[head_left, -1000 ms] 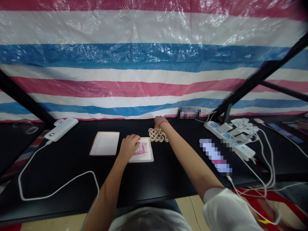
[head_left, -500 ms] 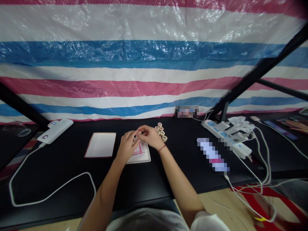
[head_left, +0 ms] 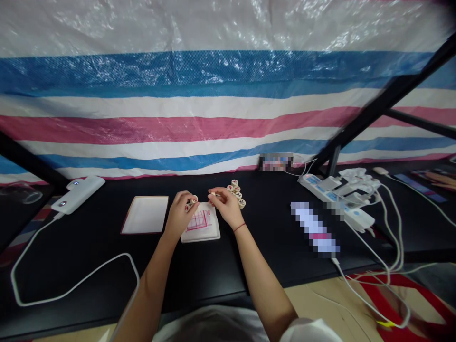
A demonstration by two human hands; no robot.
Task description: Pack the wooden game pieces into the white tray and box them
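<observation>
My left hand point(head_left: 179, 212) is closed round a Chinese chess piece point(head_left: 194, 199) at its fingertips, above the far left corner of a white pad point(head_left: 201, 233). A second piece point(head_left: 187, 207) with a red character shows just under those fingers; whether it rests on the pad or in the hand I cannot tell. Between thumb and fingers my right hand point(head_left: 229, 205) pinches another pale round piece, seen edge-on. Beside that hand, several Chinese chess pieces point(head_left: 239, 195) with red or black characters lie bunched together. Red grid lines mark the pad's top.
A shallow white box lid point(head_left: 147, 214) lies left of the pad. Further left is a white power bank point(head_left: 78, 194) with a long cable. At the right are a blurred-out phone point(head_left: 315, 228) and a power strip point(head_left: 335, 202) crowded with plugs. A striped plastic sheet point(head_left: 213, 128) hangs behind.
My hands were together over the pad and have moved apart, left hand leftward and right hand rightward. The pad's red grid shows more, and the view has shifted slightly.
</observation>
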